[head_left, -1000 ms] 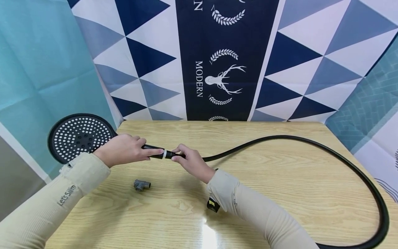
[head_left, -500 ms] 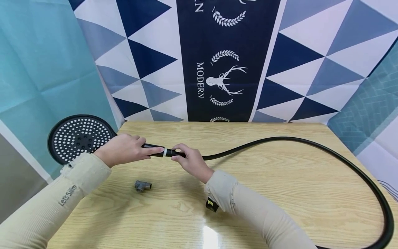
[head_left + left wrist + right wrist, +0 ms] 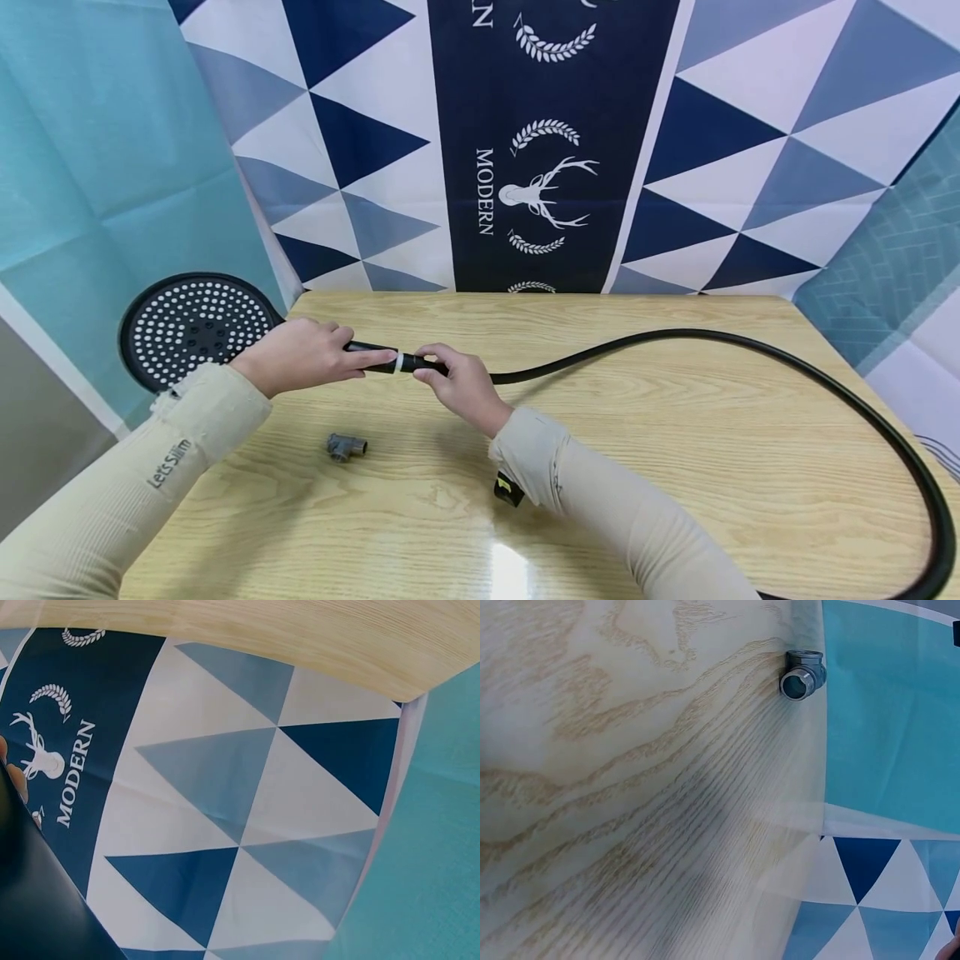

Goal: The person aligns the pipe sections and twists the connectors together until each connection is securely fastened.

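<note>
A person's two hands meet over a wood-grain surface (image 3: 675, 433), one on each side of the joint between a black shower head (image 3: 198, 331) and its hose (image 3: 675, 334). The left hand (image 3: 300, 358) is wrapped around the handle (image 3: 386, 367), index finger laid straight toward a white ring (image 3: 401, 362); the right hand (image 3: 467, 387) pinches the black hose end (image 3: 422, 363) just beyond that ring. The wide head is raised at far left, apparently out past the surface's left side, while the hose sweeps right in a broad loop and drops out of view at the bottom. Whether the threads have caught cannot be told, and there lies the likeliest trouble: a hose end brought in at a slant could bind or cross its threads, leaving a joint apt to leak. The long loop adds to the risk, since a stiff hose may store twist and spring back against the fingertips, loosening whatever they have turned. The head probably weighs heaviest at its rim; should the left grip slacken, it could roll or dip and pull the joint out of line. Below the hands, a small gray fitting (image 3: 347, 447) lies loose on the surface, near enough to the left sleeve (image 3: 217, 408) that a lowered forearm might knock it away.
</note>
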Motion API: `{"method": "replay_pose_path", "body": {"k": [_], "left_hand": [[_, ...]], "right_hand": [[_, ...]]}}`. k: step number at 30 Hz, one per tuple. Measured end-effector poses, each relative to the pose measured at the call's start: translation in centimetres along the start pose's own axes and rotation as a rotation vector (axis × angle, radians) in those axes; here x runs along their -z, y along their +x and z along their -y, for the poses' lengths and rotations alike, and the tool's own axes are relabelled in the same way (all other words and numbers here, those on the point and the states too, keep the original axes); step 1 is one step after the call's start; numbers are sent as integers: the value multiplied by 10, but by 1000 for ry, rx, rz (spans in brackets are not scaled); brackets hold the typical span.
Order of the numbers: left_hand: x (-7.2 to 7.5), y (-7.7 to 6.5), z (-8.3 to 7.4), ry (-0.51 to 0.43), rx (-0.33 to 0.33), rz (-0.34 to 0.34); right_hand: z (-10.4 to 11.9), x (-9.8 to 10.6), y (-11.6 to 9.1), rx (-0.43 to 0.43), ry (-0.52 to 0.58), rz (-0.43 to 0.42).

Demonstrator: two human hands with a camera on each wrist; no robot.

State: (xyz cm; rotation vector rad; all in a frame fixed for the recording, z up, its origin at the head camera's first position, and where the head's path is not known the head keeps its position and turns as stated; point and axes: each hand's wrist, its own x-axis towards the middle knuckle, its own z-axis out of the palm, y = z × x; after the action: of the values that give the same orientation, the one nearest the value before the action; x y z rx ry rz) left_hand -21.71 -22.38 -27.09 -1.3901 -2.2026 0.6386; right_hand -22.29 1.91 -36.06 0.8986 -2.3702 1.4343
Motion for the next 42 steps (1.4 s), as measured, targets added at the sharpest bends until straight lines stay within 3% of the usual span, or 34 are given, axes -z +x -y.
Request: {"method": "replay_pose_path", "body": {"k": [16,25,33,42], "left_hand": [[1,0,-1,-1,-7,-11],[0,1,-1,30,-27,-25],[0,1,3,9,-37,-26],[1,4,3,37,-62,-40]], "right_hand": [[2,0,-1,-38,-29,23],[2,1,-1,-32,-101,23],[2,-1,-2,3,-41,-16],[3,0,-2,-39,-18,28]]}}
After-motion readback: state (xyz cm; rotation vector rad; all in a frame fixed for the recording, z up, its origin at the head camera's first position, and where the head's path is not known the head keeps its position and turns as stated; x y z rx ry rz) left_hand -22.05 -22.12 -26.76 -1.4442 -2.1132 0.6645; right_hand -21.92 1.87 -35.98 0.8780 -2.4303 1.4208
